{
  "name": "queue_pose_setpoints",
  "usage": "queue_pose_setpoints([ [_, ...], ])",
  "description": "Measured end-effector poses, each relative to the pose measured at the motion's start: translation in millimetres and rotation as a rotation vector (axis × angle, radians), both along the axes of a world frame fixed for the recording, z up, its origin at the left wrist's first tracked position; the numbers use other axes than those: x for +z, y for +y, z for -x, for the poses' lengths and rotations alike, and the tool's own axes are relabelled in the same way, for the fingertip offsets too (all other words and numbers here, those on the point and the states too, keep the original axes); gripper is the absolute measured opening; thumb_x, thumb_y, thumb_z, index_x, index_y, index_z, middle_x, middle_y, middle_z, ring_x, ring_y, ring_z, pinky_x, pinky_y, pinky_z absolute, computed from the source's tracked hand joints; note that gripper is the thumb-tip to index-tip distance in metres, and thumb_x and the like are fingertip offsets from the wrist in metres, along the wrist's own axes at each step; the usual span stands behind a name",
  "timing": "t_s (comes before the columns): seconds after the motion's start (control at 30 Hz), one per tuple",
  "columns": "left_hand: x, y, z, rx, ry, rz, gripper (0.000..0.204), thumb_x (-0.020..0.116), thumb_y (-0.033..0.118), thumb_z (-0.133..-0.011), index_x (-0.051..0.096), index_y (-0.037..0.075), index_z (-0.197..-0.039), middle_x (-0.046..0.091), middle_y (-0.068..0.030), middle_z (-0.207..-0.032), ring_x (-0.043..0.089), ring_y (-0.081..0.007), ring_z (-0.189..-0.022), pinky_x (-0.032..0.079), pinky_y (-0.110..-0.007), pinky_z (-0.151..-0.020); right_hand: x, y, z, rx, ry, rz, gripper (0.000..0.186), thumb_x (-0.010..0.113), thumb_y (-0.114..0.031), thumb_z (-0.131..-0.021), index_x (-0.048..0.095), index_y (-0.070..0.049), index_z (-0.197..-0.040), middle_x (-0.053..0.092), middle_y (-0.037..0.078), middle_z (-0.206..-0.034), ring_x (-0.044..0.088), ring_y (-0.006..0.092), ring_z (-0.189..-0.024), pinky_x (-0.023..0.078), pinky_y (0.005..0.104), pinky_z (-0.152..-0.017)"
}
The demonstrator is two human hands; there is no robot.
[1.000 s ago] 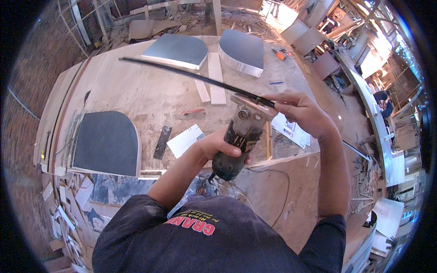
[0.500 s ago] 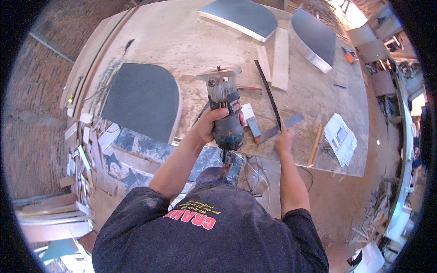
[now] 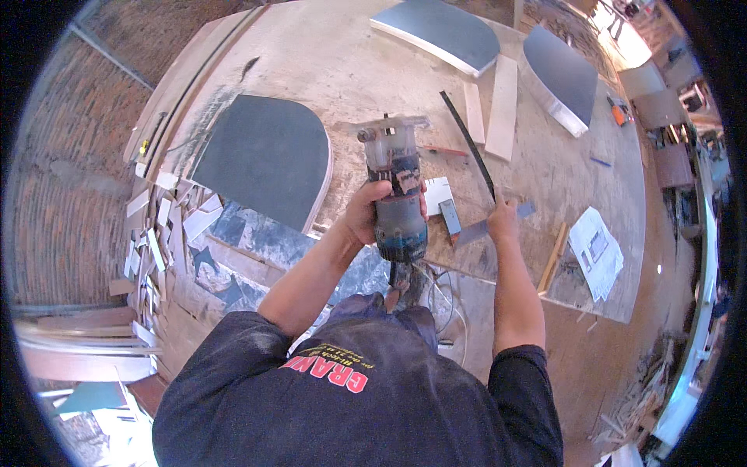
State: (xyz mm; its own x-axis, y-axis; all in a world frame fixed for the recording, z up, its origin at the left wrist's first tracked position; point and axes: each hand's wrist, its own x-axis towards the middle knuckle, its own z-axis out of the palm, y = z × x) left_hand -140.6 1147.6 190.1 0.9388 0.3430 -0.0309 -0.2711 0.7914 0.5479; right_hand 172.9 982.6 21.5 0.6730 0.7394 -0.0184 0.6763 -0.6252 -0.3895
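My left hand (image 3: 364,214) is closed around the middle of a black-and-teal router (image 3: 398,226), whose clear base plate (image 3: 393,124) faces away from me, level with the workbench's middle. My right hand (image 3: 504,220) grips the near end of a long thin black strip (image 3: 467,140), which extends away over the bench. Beside that hand is a grey flat bar (image 3: 523,211). A white sheet (image 3: 437,189) and a small grey-orange tool (image 3: 449,218) lie between my hands. A red pencil (image 3: 451,152) is just beyond them.
Dark-topped curved boards sit left (image 3: 264,159), far (image 3: 436,35) and right (image 3: 560,74) on the bench (image 3: 350,70), with pale planks (image 3: 500,105). Papers (image 3: 595,253) and a wooden batten (image 3: 552,261) lie near right. Offcuts (image 3: 156,245) cover the left floor. An orange tool (image 3: 618,113) is far right.
My right hand has moved away from the router's base, lowering the black strip toward the bench at right. My left hand has turned the router more upright in view. The view has shifted.
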Motion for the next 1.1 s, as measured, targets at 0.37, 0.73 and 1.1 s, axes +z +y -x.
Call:
queue_pose_setpoints([
  [0.37,-3,-58,116,0.164,0.109,-0.154,0.081,0.082,0.051,-0.073,0.058,0.000,-0.131,0.069,-0.0137,-0.112,0.070,-0.0292,-0.104,0.056,-0.045,-0.097,30,46,124,0.262,0.035,-0.221,0.038,0.063,-0.013,-0.095,0.066,-0.009,-0.132,0.067,0.019,-0.114,0.067,0.0418,-0.101,0.053,0.0513,-0.089],
  [0.73,17,-82,239,0.481,0.135,-0.157,0.082,0.081,0.052,-0.073,0.057,0.001,-0.132,0.068,-0.0154,-0.113,0.069,-0.0297,-0.106,0.055,-0.044,-0.095,25,89,171,0.345,-0.025,0.030,0.039,0.061,-0.014,-0.097,0.062,-0.009,-0.136,0.065,0.021,-0.120,0.065,0.0421,-0.110,0.053,0.0518,-0.093],
  [1.1,19,33,320,0.582,0.086,-0.289,0.070,0.085,0.023,-0.082,0.052,0.001,-0.140,0.065,-0.0083,-0.127,0.062,-0.0190,-0.117,0.048,-0.036,-0.104,166,110,396,0.773,1.479,0.027,0.102,0.093,-0.029,-0.073,0.038,0.000,-0.154,0.055,0.015,-0.144,0.048,0.0279,-0.139,0.044,0.0444,-0.111],
])
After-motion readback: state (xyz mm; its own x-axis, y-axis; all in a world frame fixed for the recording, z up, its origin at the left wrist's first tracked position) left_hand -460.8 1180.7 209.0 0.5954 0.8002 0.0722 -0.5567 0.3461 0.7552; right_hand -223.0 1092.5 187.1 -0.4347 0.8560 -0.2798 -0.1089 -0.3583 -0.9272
